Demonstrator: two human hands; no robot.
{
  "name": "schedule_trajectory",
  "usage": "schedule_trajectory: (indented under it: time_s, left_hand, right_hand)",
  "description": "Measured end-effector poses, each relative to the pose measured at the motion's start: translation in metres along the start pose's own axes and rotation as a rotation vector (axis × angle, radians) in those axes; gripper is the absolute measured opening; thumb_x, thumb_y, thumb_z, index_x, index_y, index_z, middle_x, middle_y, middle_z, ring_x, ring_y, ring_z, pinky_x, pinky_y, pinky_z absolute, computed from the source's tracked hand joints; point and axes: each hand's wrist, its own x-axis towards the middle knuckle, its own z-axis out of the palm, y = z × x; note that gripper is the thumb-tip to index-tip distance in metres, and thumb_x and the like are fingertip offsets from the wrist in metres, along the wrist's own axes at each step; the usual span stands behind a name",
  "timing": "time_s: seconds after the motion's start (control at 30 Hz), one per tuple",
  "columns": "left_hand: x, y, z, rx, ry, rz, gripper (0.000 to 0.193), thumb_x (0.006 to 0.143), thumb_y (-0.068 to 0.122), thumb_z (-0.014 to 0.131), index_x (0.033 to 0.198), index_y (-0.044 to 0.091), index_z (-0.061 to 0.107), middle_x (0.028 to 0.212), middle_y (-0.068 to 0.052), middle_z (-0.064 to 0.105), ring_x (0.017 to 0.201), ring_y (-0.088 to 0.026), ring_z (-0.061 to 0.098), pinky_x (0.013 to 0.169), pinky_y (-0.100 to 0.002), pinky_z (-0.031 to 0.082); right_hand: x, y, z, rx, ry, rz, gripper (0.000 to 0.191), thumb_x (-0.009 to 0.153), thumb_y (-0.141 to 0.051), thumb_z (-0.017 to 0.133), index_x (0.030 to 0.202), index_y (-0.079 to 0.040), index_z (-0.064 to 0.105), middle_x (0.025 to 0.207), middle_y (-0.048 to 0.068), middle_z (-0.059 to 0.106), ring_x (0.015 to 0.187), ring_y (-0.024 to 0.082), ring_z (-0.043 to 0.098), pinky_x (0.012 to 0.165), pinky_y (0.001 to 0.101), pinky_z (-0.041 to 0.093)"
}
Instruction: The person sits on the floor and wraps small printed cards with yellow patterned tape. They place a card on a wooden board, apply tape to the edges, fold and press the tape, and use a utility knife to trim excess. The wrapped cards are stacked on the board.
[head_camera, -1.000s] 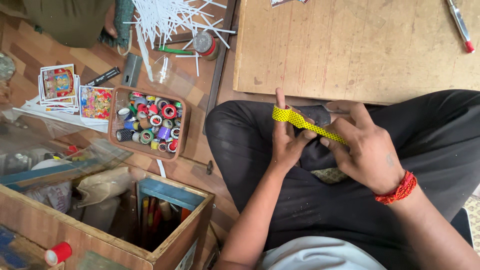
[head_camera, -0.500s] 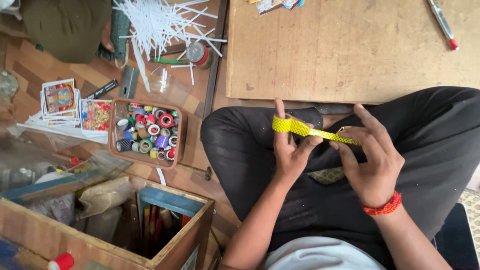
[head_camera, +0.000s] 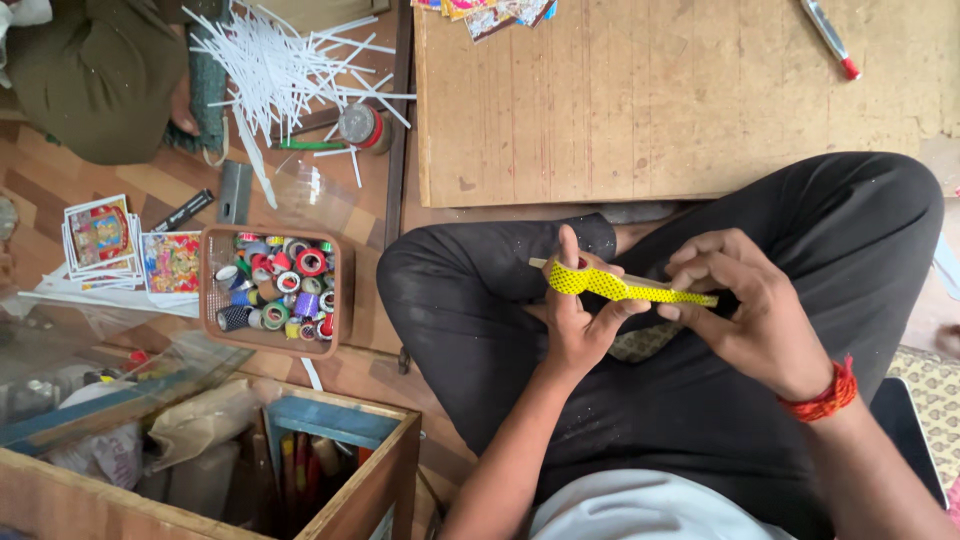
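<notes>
I sit cross-legged in black trousers. My left hand (head_camera: 575, 320) holds one end of a thin stick wrapped in yellow patterned tape (head_camera: 625, 288), the tape looped over my fingers. My right hand (head_camera: 745, 300), with a red thread band on its wrist, pinches the other end of the stick over my lap. Both hands are close together above my knees.
A wooden board (head_camera: 660, 100) lies in front of me with a red-tipped pen (head_camera: 828, 36) and picture cards (head_camera: 485, 12). To the left are a basket of coloured tape rolls (head_camera: 275, 290), white sticks (head_camera: 280, 70), card stacks (head_camera: 100, 235), a wooden box (head_camera: 330, 470) and another person's sleeve (head_camera: 90, 70).
The view has shifted slightly. My hands have kept working along the yellow-taped stick, which now lies more level, with my right hand pinching its far end.
</notes>
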Motion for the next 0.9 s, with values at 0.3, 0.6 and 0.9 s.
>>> schedule_trajectory:
  time_s: [0.3,0.6,0.9]
  left_hand:
    - [0.014,0.014,-0.019,0.146,-0.057,0.166,0.106,0.092,0.037,0.080,0.170,0.006,0.015,0.110,-0.003,0.062,0.098,-0.015,0.065,0.099,-0.034,0.051]
    - [0.034,0.026,-0.026,-0.212,0.021,0.054,0.112,0.093,0.031,0.085,0.171,0.008,0.008,0.114,-0.001,0.060,0.102,-0.015,0.059,0.098,-0.030,0.053]
    - [0.029,0.040,-0.027,-0.370,0.035,0.012,0.118,0.093,0.030,0.086,0.173,0.011,0.001,0.109,-0.002,0.058,0.103,-0.014,0.057,0.100,-0.030,0.050]
  right_hand:
    - [0.009,0.014,-0.005,0.314,-0.278,0.176,0.027,0.075,-0.004,0.083,0.098,-0.002,0.069,0.129,0.009,0.067,0.098,0.017,0.071,0.079,0.0302,0.060]
    - [0.002,-0.014,0.019,-0.014,0.283,-0.357,0.021,0.076,0.006,0.084,0.090,-0.002,0.070,0.129,0.020,0.067,0.100,0.022,0.075,0.087,0.0310,0.061]
    - [0.000,-0.038,0.018,0.104,0.285,-0.300,0.023,0.078,0.007,0.081,0.097,0.003,0.070,0.137,0.027,0.063,0.096,0.022,0.074,0.088,0.0329,0.062]
